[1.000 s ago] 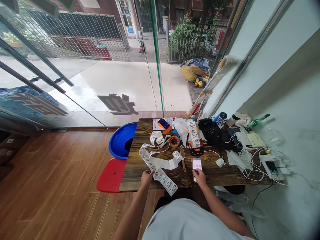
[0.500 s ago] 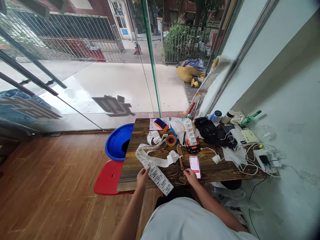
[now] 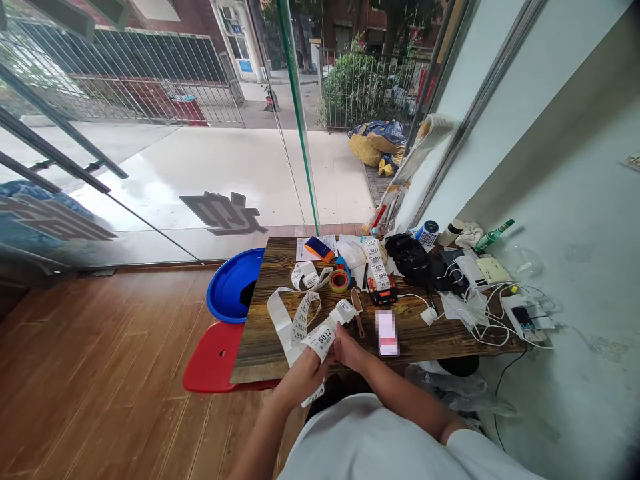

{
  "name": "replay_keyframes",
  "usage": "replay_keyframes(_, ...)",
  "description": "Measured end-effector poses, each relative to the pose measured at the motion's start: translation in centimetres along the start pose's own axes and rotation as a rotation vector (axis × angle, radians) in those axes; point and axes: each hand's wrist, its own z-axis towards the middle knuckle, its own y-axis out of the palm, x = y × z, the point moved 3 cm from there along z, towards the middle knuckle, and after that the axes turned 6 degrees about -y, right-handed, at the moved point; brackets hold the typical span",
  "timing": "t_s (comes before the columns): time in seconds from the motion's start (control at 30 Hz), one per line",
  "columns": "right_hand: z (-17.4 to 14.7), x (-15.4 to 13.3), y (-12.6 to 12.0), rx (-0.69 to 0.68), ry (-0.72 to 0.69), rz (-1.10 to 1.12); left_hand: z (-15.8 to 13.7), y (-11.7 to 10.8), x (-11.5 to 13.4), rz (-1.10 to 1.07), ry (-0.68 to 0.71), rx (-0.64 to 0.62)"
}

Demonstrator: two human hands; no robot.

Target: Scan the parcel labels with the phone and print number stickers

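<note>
A long white strip of printed number labels (image 3: 320, 338) curls across the front of the wooden table. My left hand (image 3: 306, 371) is closed round it, and a tail of the strip hangs below by my lap. My right hand (image 3: 349, 348) meets the left at the strip, fingers pinched on its edge; the fingertips are partly hidden. Just beyond my right hand lies a knife with a brown handle (image 3: 359, 325). To its right rests a phone (image 3: 387, 333) with a lit screen. Behind the phone, a black and orange label printer (image 3: 382, 295) has another label strip (image 3: 376, 257) across it.
A tape roll (image 3: 339, 281) and an orange-blue object (image 3: 319, 249) sit toward the back. A black plastic bag (image 3: 407, 259), white cables (image 3: 487, 333) and a green bottle (image 3: 495, 236) crowd the right. Left of the table (image 3: 255, 363) are blue (image 3: 225, 293) and red stools (image 3: 210, 363).
My left hand has moved right and closed round the label strip, folding it up. My right hand has left the knife handle and come left to the strip.
</note>
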Motion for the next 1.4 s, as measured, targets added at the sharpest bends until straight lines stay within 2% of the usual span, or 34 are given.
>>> replay_keyframes(0.17,-1.4,-1.5,-0.8,0.039,-0.033,0.034,-1.4,0.2,1.9,0.365,0.045,-0.130)
replay_keyframes(0.23,-1.7,-1.4,-1.5,0.088,-0.018,0.017,-1.8,0.2,2.1,0.478,0.021,-0.196)
replay_keyframes(0.3,-1.4,-1.2,-2.6,0.184,0.010,-0.022,-2.0,0.0,2.2,0.573,-0.042,-0.234)
replay_keyframes(0.4,0.2,-2.0,-5.9,0.436,0.013,-0.137,-1.9,-0.3,2.4,0.688,-0.116,-0.213)
replay_keyframes(0.47,1.6,-4.0,-9.1,0.621,-0.030,-0.236,-1.7,-0.6,2.5,0.723,-0.140,-0.173)
replay_keyframes(0.53,3.5,-7.4,-12.6,0.760,-0.088,-0.339,-1.4,-1.0,2.3,0.725,-0.151,-0.125)
replay_keyframes(0.67,8.6,-15.5,-18.9,0.887,-0.184,-0.524,-0.6,-1.6,1.4,0.682,-0.196,-0.015)
replay_keyframes(0.73,11.5,-18.6,-21.3,0.863,-0.205,-0.575,-0.1,-1.6,0.9,0.654,-0.242,0.032)
replay_keyframes(0.8,13.8,-20.4,-23.2,0.782,-0.205,-0.592,0.4,-1.3,0.7,0.619,-0.284,0.071)
replay_keyframes(0.87,15.1,-20.9,-24.5,0.651,-0.196,-0.579,0.8,-0.9,0.6,0.581,-0.320,0.105)
replay_keyframes(0.93,15.1,-20.5,-25.4,0.487,-0.191,-0.545,1.1,-0.6,0.4,0.551,-0.347,0.132)
replay_keyframes(1.03,12.7,-19.6,-25.9,0.250,-0.199,-0.482,1.3,-0.4,0.2,0.528,-0.368,0.154)
replay_keyframes(1.13,9.0,-19.1,-25.8,0.089,-0.222,-0.429,1.5,-0.3,0.3,0.526,-0.393,0.155)
replay_keyframes(1.27,4.5,-18.8,-25.0,-0.009,-0.260,-0.386,2.4,0.3,1.3,0.536,-0.398,0.113)
replay_keyframes(1.4,1.2,-18.9,-23.8,-0.026,-0.301,-0.373,3.6,1.0,2.3,0.562,-0.398,0.072)
